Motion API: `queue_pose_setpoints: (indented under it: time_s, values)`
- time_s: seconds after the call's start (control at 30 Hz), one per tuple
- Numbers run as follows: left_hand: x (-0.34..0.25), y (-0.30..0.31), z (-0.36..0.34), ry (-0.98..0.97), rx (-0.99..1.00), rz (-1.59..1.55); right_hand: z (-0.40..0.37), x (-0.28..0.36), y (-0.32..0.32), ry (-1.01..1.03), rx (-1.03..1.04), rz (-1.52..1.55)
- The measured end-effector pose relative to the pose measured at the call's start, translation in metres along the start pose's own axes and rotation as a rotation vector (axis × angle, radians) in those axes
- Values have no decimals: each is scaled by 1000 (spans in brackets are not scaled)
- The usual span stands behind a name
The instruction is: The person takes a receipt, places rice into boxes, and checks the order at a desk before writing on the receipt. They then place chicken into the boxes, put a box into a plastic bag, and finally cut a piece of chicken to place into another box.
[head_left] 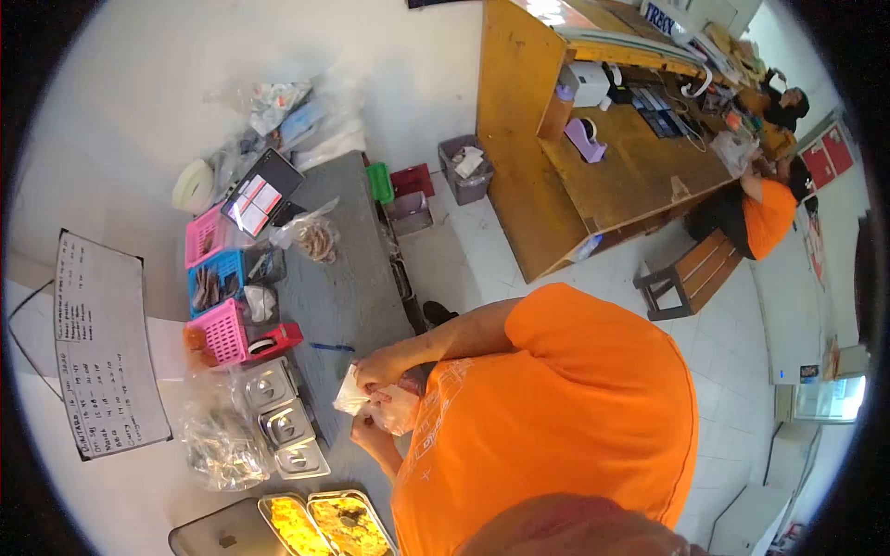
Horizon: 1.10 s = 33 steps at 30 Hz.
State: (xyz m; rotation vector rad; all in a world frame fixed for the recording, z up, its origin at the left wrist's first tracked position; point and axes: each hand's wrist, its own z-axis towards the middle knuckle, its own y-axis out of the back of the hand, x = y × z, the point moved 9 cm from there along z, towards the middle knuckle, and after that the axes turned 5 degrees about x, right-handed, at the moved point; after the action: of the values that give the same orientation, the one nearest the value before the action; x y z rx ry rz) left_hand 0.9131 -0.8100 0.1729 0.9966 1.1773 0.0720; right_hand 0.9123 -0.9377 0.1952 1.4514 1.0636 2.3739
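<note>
My right hand [377, 371] is closed on the upper part of a small clear plastic bag [397, 412]. Its contents look pale and reddish, but I cannot make out what they are. Just below, my left hand [369, 433] pinches the bag's near side with bent fingers. The bag is held close to the front of my orange shirt, over the edge of the grey table [338, 269]. A blue pen [332, 347] lies on the table close to my right hand.
Lidded steel containers [287, 424], pink baskets [221, 332], a blue basket [217, 281] and a red tape dispenser [276, 340] line the table. Trays of yellow food [348, 524] and a laptop [222, 530] stand at one end. A person in orange [769, 220] sits by a wooden desk [630, 176].
</note>
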Motion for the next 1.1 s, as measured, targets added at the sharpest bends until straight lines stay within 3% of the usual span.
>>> queue_pose_setpoints:
  time_s: [0.03,0.1,0.17,0.2,0.23,0.27,0.3,0.33,0.4,0.43,0.47,0.53,0.57,0.7,0.77,0.8,0.87,1.0,1.07,1.1]
  values:
    - [-8,3,1,8,3,1,-2,5,2,-1,2,8]
    - [-25,9,6,122,-2,-284,-13,-17,5,-378,154,144]
    - [-18,10,5,97,-15,-240,-20,-48,21,-431,117,25]
    - [-14,7,5,37,13,-202,-28,-54,55,-213,-229,91]
    - [8,2,1,83,-43,-191,-46,-59,99,-429,-374,114]
    - [30,-9,-7,86,-63,-304,-61,-71,136,-348,-617,-13]
    - [39,-11,-16,81,-82,-418,-82,-74,179,-437,-845,-234]
    - [39,-9,-24,117,-130,-408,-109,-107,207,-624,-1052,-151]
    - [53,-42,-43,534,-335,-1164,-121,-129,251,-672,-994,-243]
    - [16,-23,-32,489,-341,-928,-118,-145,262,-702,-939,-266]
    - [23,-27,-35,499,-371,-930,-111,-160,268,-684,-916,-255]
    - [44,-49,-32,454,-373,-1061,-120,-201,278,-853,-1119,-9]
    - [45,-51,-28,415,-388,-1123,-116,-218,274,-950,-1085,256]
    - [38,-54,-25,523,-563,-1128,-81,-272,278,-796,-834,446]
    - [44,-67,-18,418,-572,-1228,-60,-247,303,-517,-944,445]
    - [41,-69,-19,425,-600,-1228,-49,-249,307,-513,-918,454]
    - [16,-56,-11,567,-670,-1163,-27,-246,320,-342,-961,678]
    - [25,-66,-9,605,-753,-1154,2,-223,344,-523,-970,725]
    - [21,-64,-1,539,-750,-1082,41,-201,340,-452,-545,234]
    - [25,-68,0,542,-764,-1086,53,-189,331,-420,-453,-199]
